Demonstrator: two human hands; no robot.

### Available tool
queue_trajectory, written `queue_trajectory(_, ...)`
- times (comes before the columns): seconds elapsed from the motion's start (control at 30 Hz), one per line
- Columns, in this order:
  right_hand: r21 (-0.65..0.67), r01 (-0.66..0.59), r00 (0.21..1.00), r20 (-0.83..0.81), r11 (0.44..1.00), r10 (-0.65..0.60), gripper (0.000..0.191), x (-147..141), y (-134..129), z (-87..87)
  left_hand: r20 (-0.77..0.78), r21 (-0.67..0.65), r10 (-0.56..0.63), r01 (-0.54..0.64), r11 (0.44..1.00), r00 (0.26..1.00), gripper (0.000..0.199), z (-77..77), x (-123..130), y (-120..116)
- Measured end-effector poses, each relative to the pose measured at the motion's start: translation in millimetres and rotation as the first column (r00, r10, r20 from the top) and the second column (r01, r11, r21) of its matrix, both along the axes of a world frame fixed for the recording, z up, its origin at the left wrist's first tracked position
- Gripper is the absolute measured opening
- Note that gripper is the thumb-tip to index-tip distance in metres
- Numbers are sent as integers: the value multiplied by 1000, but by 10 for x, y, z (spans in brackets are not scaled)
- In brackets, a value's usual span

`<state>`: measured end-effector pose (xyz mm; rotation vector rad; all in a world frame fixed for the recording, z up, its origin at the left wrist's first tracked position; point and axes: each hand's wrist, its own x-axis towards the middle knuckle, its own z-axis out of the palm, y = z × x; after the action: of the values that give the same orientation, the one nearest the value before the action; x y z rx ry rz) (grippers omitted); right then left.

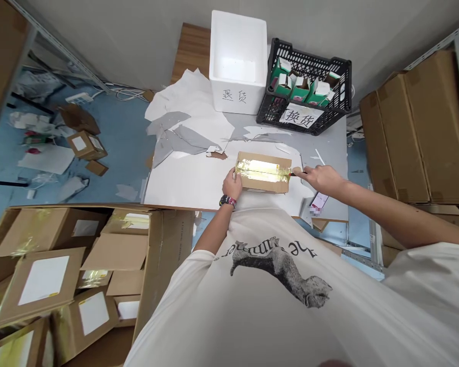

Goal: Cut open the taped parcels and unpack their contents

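Observation:
A brown cardboard carton (265, 186) lies flat on the work table, its top covered by a white label and shiny yellowish tape (260, 169). My left hand (232, 184), with a patterned watch on the wrist, grips the carton's left end, thumb on top. At the opposite end my right hand (321, 178) is closed around a slim dark tool with a red bit, seemingly a box cutter (291, 175). Its tip meets the taped right edge; most of it is hidden by my fingers. Just below that hand lies a phone (319, 200).
Behind the carton stand a white foam box (237, 97) and a black crate (265, 109) holding green-and-white boxes (301, 89). Torn white sheets (191, 102) cover the table's left. A large carton (164, 255) full of taped parcels stands lower left; tall cartons (436, 122) line the right.

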<state>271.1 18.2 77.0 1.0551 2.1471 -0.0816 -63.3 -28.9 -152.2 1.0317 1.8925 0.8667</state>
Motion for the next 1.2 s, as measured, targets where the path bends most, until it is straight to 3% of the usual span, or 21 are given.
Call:
queue_trajectory(0.2,-7,42,999,6,999,-42,67,-35,-178,52,-9,20,-14,14,1000,1000,46,-1,12,-2)
queue_trajectory(0.33,-25,128,992,2,991,-128,66,-38,-262,-9,-42,34,-71,73,997,997,51,54,-27,9)
queue_trajectory(0.5,-68,120,993,-10,990,-121,69,-83,-235,-160,-207,153,-220,253,955,953,66,334,-53,37)
queue_trajectory(0.67,-87,155,988,-10,984,-156,68,-223,-84,-246,-315,155,-386,449,880,867,74,591,149,89)
queue_trajectory(1.0,-127,125,991,-39,984,-131,79,-5,-57,-223,-301,67,-393,431,900,869,79,568,210,85)
queue_trajectory(1.2,-156,145,989,1,977,-147,76,-76,-116,-119,-347,55,-383,426,903,856,76,585,220,102)
